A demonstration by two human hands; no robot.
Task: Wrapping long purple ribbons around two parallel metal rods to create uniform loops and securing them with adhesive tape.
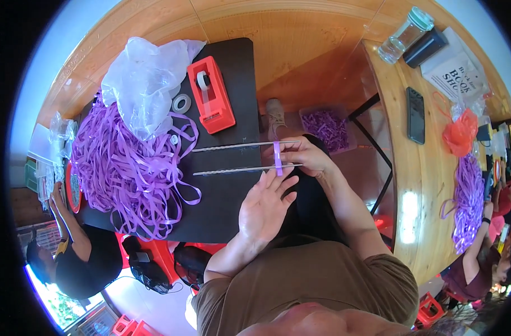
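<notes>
Two thin, twisted-looking metal rods [227,171] stick out past the right edge of the black table, side by side. A short band of purple ribbon [277,159] spans both rods near their right ends. My right hand [307,155] is closed around this spot, its fingers at the ribbon and partly behind the rods. Just below the nearer rod, my left hand [266,210] is open with its fingers spread, fingertips close to the ribbon's lower end. A large tangled heap of purple ribbon [127,173] lies on the table to the left.
On the black table [233,73] are a red tape dispenser [212,101], a tape roll [181,103] and a clear plastic bag [146,84]. A bin of purple pieces [324,129] stands on the floor. The wooden table at right holds a phone [415,116] and bottle [406,36]. People sit on both sides.
</notes>
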